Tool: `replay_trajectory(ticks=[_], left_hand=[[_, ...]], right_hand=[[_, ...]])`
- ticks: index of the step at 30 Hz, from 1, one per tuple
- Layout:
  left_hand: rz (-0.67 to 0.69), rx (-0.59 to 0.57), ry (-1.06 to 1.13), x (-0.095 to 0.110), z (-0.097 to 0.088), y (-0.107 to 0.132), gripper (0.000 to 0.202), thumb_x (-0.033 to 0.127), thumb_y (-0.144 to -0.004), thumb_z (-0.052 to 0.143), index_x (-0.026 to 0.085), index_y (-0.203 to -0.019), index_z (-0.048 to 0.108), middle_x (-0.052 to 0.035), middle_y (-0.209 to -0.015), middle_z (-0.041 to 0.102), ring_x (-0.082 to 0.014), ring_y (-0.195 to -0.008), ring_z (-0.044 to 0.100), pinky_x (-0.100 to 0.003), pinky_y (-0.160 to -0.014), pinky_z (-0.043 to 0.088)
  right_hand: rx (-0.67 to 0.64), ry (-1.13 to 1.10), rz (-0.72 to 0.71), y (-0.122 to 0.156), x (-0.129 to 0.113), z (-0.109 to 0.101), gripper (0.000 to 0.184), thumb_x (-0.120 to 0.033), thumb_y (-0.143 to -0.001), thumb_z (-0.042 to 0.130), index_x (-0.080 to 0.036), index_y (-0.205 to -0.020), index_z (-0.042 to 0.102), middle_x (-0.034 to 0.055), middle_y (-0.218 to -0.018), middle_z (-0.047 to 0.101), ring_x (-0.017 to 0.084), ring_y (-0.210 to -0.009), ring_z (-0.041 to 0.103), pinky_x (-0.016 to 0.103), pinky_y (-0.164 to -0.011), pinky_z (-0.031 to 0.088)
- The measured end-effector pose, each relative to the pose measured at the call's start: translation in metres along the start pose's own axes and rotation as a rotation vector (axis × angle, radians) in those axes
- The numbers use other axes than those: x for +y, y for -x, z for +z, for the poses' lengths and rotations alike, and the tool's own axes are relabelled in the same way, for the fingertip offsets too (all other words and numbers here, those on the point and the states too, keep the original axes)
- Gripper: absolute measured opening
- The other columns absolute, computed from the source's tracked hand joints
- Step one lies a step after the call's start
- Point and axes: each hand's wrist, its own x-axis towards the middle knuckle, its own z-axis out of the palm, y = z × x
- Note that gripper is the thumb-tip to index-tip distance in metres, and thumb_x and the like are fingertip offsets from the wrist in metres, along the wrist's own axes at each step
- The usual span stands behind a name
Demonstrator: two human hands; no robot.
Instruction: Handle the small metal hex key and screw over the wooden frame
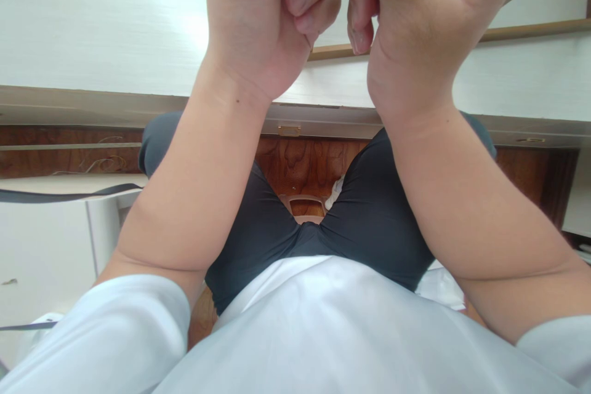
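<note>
My left hand (272,18) is raised over the white tabletop, palm side toward me, with its fingers curled in. To its right, a small gap away, is my right hand (415,24), its fingers bent downward. The top edge of the picture cuts off both hands, so anything between the fingertips is hidden. A thin brown strip (535,29) lies on the table behind and beside my right hand, and part of it shows between the two hands.
The white table (106,24) has its front edge just below my wrists. Under it are my dark-trousered legs (369,215) and a reddish-brown wooden floor (305,163). At the left stands a white cabinet-like surface (41,246) with a dark strap (69,196) across it.
</note>
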Motion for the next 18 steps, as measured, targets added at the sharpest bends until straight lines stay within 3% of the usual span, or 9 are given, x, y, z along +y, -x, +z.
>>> replay_trajectory(ticks=[3,6,9,12,15,17,18], left_hand=[[0.002,-0.043,-0.087,0.0003,-0.0003,0.0018,0.063,0.057,-0.102,-0.001,0.011,-0.067,0.025,-0.0026,-0.079,0.016,-0.035,-0.151,0.041,-0.011,-0.083,0.051],[0.007,-0.027,-0.12,0.0011,-0.0001,0.0031,0.063,0.056,-0.102,-0.001,0.011,-0.067,0.026,-0.0023,-0.077,0.018,-0.0317,-0.147,0.047,-0.011,-0.083,0.051],[0.039,-0.022,-0.134,0.0021,0.0009,0.0031,0.062,0.053,-0.103,-0.001,0.011,-0.066,0.026,-0.0019,-0.075,0.018,-0.0294,-0.143,0.054,-0.009,-0.08,0.051],[0.065,-0.059,-0.181,0.0021,0.002,0.0023,0.06,0.048,-0.103,-0.007,0.012,-0.065,0.023,-0.0022,-0.075,0.014,-0.0294,-0.141,0.055,-0.007,-0.078,0.052],[0.068,-0.078,-0.18,0.001,0.0029,0.0023,0.06,0.049,-0.103,-0.008,0.013,-0.065,0.023,-0.0022,-0.075,0.014,-0.0289,-0.139,0.057,-0.007,-0.077,0.053],[0.053,-0.073,-0.157,0.001,0.0034,0.0035,0.062,0.052,-0.101,-0.01,0.013,-0.066,0.023,-0.0022,-0.076,0.015,-0.0292,-0.14,0.056,-0.006,-0.076,0.053],[0.039,-0.074,-0.155,0.0014,0.0035,0.0043,0.063,0.053,-0.1,-0.013,0.013,-0.066,0.023,-0.0022,-0.076,0.016,-0.0292,-0.142,0.054,-0.005,-0.077,0.052]], right_hand=[[0.013,0.067,-0.003,0.0004,0.0011,-0.0012,0.051,-0.024,-0.083,0.009,-0.012,-0.073,0.058,-0.0134,-0.078,0.056,0.004,-0.082,0.075,0.01,-0.066,0.046],[-0.018,0.061,-0.014,-0.0001,-0.0006,-0.0016,0.05,-0.024,-0.082,0.006,-0.012,-0.066,0.052,-0.0125,-0.077,0.055,0.007,-0.088,0.076,0.009,-0.062,0.043],[-0.032,0.036,-0.071,-0.0001,0.0007,-0.0034,0.047,-0.023,-0.084,0.009,-0.014,-0.067,0.052,-0.0103,-0.073,0.052,0.008,-0.088,0.077,0.008,-0.066,0.047],[0.016,0.073,-0.041,0.0001,0.0032,-0.0058,0.046,-0.023,-0.087,0.015,-0.014,-0.075,0.058,-0.0103,-0.071,0.055,0.007,-0.085,0.077,0.009,-0.074,0.052],[0.025,0.076,-0.027,-0.0007,0.0033,-0.0062,0.045,-0.025,-0.089,0.02,-0.013,-0.075,0.061,-0.0112,-0.072,0.061,0.01,-0.085,0.078,0.01,-0.07,0.054],[0.022,0.055,-0.024,-0.0021,0.0024,-0.0048,0.05,-0.026,-0.09,0.02,-0.012,-0.071,0.063,-0.0125,-0.074,0.064,0.014,-0.095,0.078,0.012,-0.068,0.054],[0.008,0.05,0.006,-0.003,0.0021,-0.0037,0.053,-0.027,-0.09,0.019,-0.011,-0.069,0.065,-0.0127,-0.074,0.065,0.017,-0.11,0.074,0.014,-0.072,0.055]])
